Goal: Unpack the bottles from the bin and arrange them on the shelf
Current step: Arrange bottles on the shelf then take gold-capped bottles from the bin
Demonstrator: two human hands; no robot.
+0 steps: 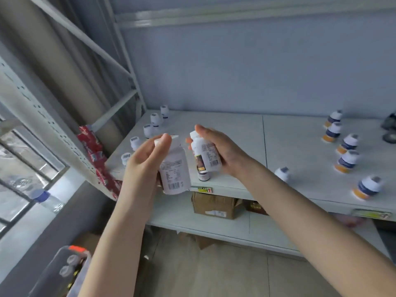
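- Grey-white metal shelf (pixel 235 129) against a pale wall; a bare stretch of board lies in the middle, straight ahead of both hands
- Left hand (pixel 141 163): fingers and thumb wrapped round a large bottle (pixel 174 168), white, cap up, leaning a little, held over the shelf's front edge
- Right hand (pixel 222 151): fingers curled round a small bottle (pixel 206 157), white, tilted with its cap away from us; the base hangs close above the board near the front edge
- Left row (pixel 156 119): white-capped bottles standing in a line from the back corner toward the front, near the large bottle
- Right stacks (pixel 347 160): bottles in a column down the right side, each seeming to sit on an orange-based one; blur keeps us from being sure
- Single bottle (pixel 282 173): stands alone between the hands and the right stacks
- Bin (pixel 62 273): bottom left, below the shelf, more caps showing inside, so we judge the unpacking unfinished
- Step in hand, as we judge it: setting these two down; we would bring each bottle upright before it touches, lower it flat on its base, and let go only once it stands by itself
- Placement: like with like, extending a row, with a gap so no knuckle knocks a neighbour
- Risk: the two bottles are close together; setting one down at a time keeps them from clashing
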